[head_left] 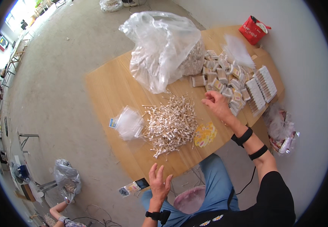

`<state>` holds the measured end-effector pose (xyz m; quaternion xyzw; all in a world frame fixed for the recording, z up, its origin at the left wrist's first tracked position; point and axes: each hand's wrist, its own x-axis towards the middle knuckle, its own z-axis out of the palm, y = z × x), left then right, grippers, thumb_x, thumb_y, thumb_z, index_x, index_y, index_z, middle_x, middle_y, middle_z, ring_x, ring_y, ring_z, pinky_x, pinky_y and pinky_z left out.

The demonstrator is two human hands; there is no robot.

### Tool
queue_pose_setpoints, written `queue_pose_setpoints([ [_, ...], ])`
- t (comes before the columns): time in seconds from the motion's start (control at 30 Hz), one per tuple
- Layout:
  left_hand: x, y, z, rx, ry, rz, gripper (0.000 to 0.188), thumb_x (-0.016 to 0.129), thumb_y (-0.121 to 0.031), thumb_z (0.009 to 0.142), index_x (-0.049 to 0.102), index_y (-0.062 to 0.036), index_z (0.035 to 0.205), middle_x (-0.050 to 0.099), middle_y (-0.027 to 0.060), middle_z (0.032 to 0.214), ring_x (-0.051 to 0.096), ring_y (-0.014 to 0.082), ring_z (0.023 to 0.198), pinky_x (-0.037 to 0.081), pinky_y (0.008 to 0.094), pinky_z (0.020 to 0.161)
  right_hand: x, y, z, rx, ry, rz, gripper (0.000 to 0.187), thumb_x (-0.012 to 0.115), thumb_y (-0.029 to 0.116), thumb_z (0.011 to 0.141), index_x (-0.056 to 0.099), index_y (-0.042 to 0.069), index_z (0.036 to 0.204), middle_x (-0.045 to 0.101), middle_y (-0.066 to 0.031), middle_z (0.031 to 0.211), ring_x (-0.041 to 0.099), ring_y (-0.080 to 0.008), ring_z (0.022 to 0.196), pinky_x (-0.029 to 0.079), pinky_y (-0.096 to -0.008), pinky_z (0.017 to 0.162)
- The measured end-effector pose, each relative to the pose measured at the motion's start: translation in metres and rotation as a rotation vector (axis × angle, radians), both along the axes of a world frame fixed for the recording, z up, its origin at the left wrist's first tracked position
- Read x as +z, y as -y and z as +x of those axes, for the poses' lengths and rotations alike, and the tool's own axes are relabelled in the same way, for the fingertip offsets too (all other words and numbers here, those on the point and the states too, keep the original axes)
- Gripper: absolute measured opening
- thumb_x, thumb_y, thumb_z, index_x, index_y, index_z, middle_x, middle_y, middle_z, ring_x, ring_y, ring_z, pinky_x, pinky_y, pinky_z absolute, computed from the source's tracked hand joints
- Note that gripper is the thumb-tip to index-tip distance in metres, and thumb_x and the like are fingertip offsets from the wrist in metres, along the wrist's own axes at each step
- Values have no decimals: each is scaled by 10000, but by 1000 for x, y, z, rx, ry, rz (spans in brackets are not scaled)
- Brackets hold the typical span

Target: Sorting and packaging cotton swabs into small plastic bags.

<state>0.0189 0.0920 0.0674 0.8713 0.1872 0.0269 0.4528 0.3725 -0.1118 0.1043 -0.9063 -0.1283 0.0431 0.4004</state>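
Observation:
My left hand [159,183] is open, fingers spread, just off the near edge of the table beside a small pack of cotton swabs [133,187]. A loose heap of cotton swabs [173,123] with wooden sticks covers the table's middle. Right of the heap, my right hand [218,106] hovers by the pile of small bagged swab packs [224,73]. Its fingers are curled in toward the thumb; whatever they hold, if anything, does not show. Yellow printed cards [205,134] lie below it. Clear empty bags [129,124] are stacked left of the heap.
A large clear sack [164,49] of swabs stands at the table's far side. Swab bundles in rows [261,89] and a red pouch [253,30] are at the right. A pink basin [189,198] sits below the table. Another person's arm [60,208] reaches a bag at lower left.

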Motion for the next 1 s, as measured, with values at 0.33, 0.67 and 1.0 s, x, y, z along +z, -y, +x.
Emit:
queue_pose_setpoints([
  [0.33, 90, -56, 23, 127, 77, -7, 646, 854, -187, 755, 571, 23, 1296, 501, 232, 1382, 522, 403, 1263, 434, 439, 1069, 51, 7, 109, -188, -53, -41, 782, 794, 527, 779, 603, -45, 1276, 696, -186, 1054, 674, -252, 954, 537, -371, 829],
  [0.67, 107, -60, 179, 178, 78, -46, 1028, 903, -334, 696, 361, -68, 1529, 333, 140, 1574, 336, 313, 1456, 323, 563, 1129, 7, 8, 266, -295, -422, 297, 1078, 707, 717, 767, 396, -14, 1497, 423, -201, 1516, 465, -379, 1295, 340, -517, 1098],
  [1.0, 72, -77, 380, 241, 93, 168, 1196, 921, -411, 640, 275, 24, 1547, 319, 258, 1568, 307, 377, 1467, 265, 456, 1198, -13, -22, 368, -330, -514, 287, 983, 741, 676, 771, 437, 98, 1506, 384, -201, 1563, 362, -451, 1412, 309, -552, 1140],
])
